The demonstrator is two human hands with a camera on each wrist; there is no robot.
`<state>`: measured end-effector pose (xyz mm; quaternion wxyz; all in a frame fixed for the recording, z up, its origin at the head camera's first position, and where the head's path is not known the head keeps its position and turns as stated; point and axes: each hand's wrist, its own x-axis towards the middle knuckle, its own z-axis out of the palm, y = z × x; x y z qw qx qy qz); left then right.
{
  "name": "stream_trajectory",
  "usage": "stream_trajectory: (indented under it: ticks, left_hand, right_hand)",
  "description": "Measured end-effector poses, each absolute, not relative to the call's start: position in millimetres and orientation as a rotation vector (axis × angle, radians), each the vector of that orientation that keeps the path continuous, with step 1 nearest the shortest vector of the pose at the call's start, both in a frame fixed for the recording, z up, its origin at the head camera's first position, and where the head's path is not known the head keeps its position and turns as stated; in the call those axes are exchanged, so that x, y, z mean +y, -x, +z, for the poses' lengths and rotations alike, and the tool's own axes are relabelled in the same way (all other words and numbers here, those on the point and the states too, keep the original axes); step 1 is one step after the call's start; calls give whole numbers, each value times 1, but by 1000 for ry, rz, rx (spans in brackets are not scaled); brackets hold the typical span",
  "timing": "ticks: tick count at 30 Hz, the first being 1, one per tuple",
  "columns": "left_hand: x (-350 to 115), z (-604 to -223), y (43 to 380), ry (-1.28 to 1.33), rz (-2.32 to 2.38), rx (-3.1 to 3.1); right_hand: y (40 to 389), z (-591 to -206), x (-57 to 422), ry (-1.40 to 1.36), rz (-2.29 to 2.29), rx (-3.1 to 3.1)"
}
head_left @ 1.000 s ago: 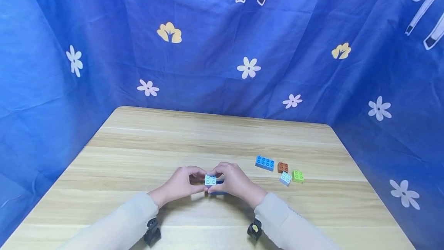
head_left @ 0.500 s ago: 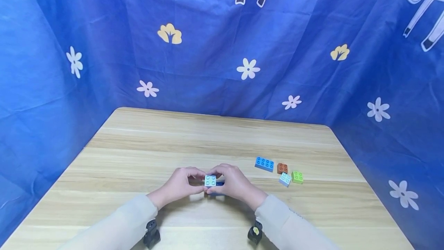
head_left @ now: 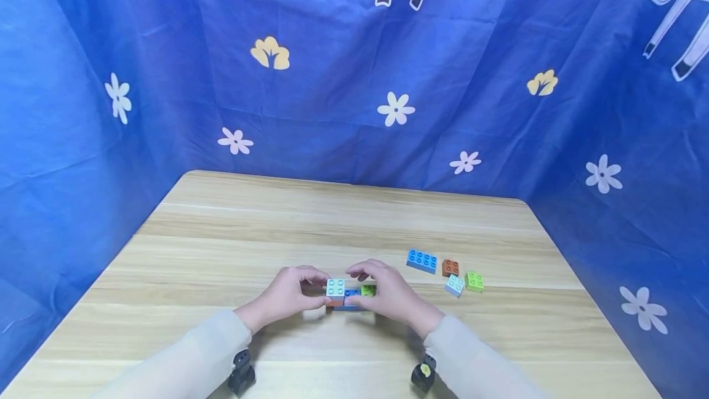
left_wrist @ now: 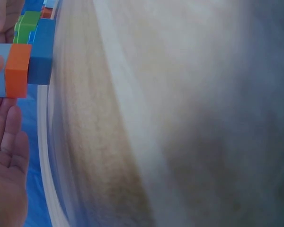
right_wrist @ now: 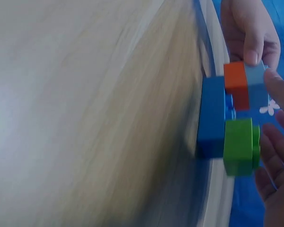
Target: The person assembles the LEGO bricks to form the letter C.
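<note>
A small stack of toy building bricks stands near the front middle of the table. Its base is a long blue brick. On the base's left end sits an orange brick, topped by a light blue brick. A green brick is fixed on the right end. My left hand pinches the light blue brick between thumb and fingers. My right hand is spread around the stack's right side, fingers apart, its thumb tip close to the light blue brick and partly covering the green one in the head view.
To the right on the wooden table lie a loose blue brick, a brown-orange brick, a second light blue brick and another green brick. A blue patterned cloth hangs behind and along both sides.
My right hand has let go of the light blue brick and shifted right, its fingers spreading. The green brick on the stack has come into view. My left hand keeps its place.
</note>
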<state>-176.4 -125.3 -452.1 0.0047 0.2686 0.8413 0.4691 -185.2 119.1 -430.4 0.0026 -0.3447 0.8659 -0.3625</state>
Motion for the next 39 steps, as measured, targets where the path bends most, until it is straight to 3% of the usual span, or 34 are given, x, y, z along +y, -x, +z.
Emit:
stream_trajectory:
  ticks: [31, 39]
  left_hand:
    - [-126, -450, 177, -796, 1420, 2655]
    - [-126, -450, 177, -790, 1418, 2652]
  right_hand:
    - [183, -444, 251, 921, -1204, 3116]
    - [182, -444, 285, 702, -1094, 3211]
